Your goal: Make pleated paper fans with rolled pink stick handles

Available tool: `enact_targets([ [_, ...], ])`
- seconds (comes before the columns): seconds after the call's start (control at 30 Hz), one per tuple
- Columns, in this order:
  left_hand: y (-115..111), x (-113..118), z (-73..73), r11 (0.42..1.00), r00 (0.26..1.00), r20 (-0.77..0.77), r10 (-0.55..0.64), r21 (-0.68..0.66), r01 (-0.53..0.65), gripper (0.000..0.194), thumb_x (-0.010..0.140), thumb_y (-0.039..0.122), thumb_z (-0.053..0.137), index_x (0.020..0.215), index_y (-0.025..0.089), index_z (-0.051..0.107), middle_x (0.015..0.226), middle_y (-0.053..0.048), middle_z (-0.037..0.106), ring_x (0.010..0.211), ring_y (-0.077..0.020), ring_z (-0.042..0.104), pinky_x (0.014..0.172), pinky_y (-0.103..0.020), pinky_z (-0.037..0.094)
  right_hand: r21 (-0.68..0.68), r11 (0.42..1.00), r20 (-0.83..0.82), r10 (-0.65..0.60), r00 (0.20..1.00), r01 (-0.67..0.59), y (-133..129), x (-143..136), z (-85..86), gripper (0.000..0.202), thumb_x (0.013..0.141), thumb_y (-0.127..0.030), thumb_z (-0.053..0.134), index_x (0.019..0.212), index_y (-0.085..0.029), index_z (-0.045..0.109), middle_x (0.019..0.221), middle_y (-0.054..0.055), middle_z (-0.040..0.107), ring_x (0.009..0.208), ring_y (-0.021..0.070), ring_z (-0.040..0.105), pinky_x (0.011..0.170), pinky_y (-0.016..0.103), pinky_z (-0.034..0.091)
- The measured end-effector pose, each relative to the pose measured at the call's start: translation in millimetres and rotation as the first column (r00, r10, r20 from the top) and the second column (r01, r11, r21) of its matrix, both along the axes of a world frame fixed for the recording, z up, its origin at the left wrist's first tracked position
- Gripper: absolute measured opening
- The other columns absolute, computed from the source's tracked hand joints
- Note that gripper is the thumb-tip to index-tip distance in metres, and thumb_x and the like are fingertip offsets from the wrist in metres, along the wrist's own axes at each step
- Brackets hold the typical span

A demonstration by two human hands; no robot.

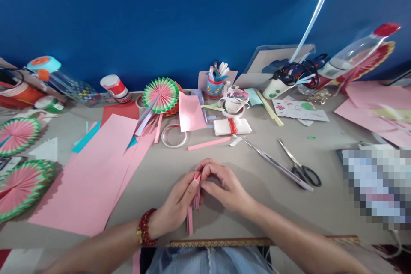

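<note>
Folded pink paper (190, 221): lower centre of frame; probably light, bendable, easy to crease; best hold is near its upper end.
Left hand (173, 207): clamped on this paper, which hangs out below the fingers.
Right hand (227, 186): curled beside upper end; I cannot tell if gripping.

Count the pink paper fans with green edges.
3: a back fan, propped up left of centre; an upper left fan, at the picture's edge; and a lower left fan, partly cut off. Others may be hidden beneath that last one.
</note>
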State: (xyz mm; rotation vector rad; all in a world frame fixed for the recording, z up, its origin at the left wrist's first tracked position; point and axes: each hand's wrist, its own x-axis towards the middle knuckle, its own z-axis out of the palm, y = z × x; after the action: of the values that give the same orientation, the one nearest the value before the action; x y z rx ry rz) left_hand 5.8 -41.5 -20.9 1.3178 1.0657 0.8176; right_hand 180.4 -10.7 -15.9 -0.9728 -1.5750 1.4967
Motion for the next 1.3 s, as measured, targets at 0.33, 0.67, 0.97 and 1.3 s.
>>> enact_targets([
  [0.33,-2.0,0.2,-2.0,0.998,0.999,0.052,-0.018,-0.067,0.021,0.042,0.102,0.055,0.037,0.088,0.021,0.057,0.069,0.0,0.057,0.063,-0.0157,0.052,0.063,-0.028,0.049,-0.004,1.0,0.015,0.006,1.0,-0.005,2.9,2.7,5.2,0.024,0.094,-0.029,0.056,0.072,-0.019,0.058,0.094,0.006,0.064,0.091,0.0195,0.062,0.082,0.032,0.048],
  [0.67,-2.2,0.0,-0.9,0.999,1.0,0.024,-0.008,-0.035,0.009,0.042,0.101,0.057,0.038,0.09,0.022,0.058,0.071,0.0,0.058,0.066,-0.0165,0.054,0.065,-0.029,0.05,0.059,0.998,0.088,0.002,0.996,-0.008,-0.3,5.2,10.7,0.005,0.08,-0.017,0.062,0.077,-0.021,0.061,0.103,0.006,0.066,0.101,0.0226,0.063,0.091,0.034,0.048],
  [0.97,1.0,2.6,14.1,0.999,0.999,-0.012,0.029,0.032,-0.029,0.042,0.098,0.06,0.043,0.087,0.024,0.062,0.074,-0.002,0.061,0.067,-0.019,0.055,0.066,-0.031,0.051,0.07,0.997,0.104,-0.017,0.994,0.009,-0.8,3.6,11.3,0.009,0.078,-0.013,0.061,0.076,-0.021,0.06,0.102,0.005,0.068,0.103,0.0229,0.064,0.093,0.035,0.047],
  [1.3,-0.2,2.4,15.1,0.998,1.0,-0.014,0.02,0.058,-0.019,0.039,0.1,0.055,0.04,0.089,0.024,0.06,0.075,-0.003,0.059,0.068,-0.019,0.053,0.067,-0.031,0.049,-0.031,0.998,0.024,-0.049,0.999,0.05,-1.1,-0.1,8.2,0.006,0.076,-0.016,0.061,0.071,-0.019,0.061,0.105,0.007,0.065,0.099,0.0222,0.063,0.088,0.034,0.047],
])
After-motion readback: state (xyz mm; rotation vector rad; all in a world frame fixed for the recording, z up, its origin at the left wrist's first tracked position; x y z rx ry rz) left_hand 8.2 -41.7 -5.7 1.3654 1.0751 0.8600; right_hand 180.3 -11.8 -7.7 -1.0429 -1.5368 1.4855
